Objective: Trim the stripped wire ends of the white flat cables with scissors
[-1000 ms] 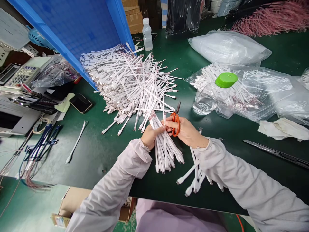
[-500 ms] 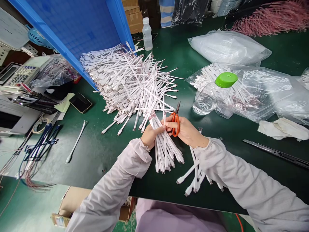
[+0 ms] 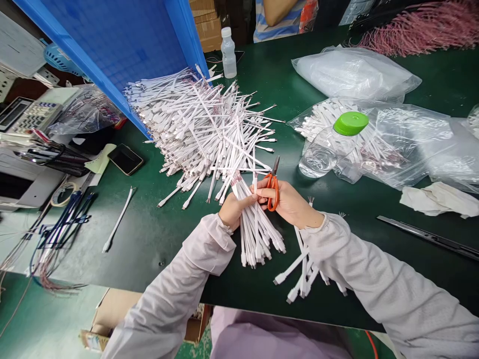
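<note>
Overall, a green workbench (image 3: 149, 239) — left hand (image 3: 235, 210) gripping cables (image 3: 258, 234), right hand (image 3: 291, 203) pinching scissors (image 3: 274, 192).

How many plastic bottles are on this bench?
2: a clear bottle with white cap stands by the blue plastic panel; a clear bottle with green cap lies on a clear plastic bag. More may be hidden.

Readable text: none, tbh, nothing here can actually be made out.
Calculator (image 3: 33, 116): rows of keys and a display, but the key markings are way too small and blurry to read.
Clear plastic bag (image 3: 88, 112): some dark marks on it, maybe print or handwriting, can't tell which and can't read a single word.
Brands, numbers, signs: nothing legible anywhere in view.
</note>
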### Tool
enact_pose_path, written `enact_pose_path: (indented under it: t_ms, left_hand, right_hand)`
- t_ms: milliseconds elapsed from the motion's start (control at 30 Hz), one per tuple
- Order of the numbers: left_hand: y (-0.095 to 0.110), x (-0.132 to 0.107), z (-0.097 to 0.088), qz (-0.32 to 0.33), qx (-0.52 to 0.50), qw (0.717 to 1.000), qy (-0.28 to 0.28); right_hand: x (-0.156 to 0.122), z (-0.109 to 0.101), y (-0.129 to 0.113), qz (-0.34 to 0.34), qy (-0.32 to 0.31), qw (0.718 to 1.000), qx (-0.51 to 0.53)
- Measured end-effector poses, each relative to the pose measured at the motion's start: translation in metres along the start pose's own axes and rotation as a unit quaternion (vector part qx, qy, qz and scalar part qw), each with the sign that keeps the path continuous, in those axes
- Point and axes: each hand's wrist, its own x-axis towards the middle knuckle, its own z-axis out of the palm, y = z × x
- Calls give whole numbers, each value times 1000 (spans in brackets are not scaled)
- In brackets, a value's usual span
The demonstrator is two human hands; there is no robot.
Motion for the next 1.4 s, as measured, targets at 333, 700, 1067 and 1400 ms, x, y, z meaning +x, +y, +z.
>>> enact_pose_path:
  t_ms: [333,700,1067,1400]
  left_hand:
    - [-1,0,1,-6,-1,1000,-3]
    - [-2,0,1,-2,-3,1000,-7]
    - [0,-1,2,-2,5,1000,-12]
    - [0,-2,2,-4,13,1000,-10]
  right_hand:
    - [0,2,0,-12,3,1000,3]
    - [-1,3,-2,-4,1,1000,0]
    - [-3,3,-3,2,7,1000,-9]
    - [-4,1,-6,-2,-14,999,-34]
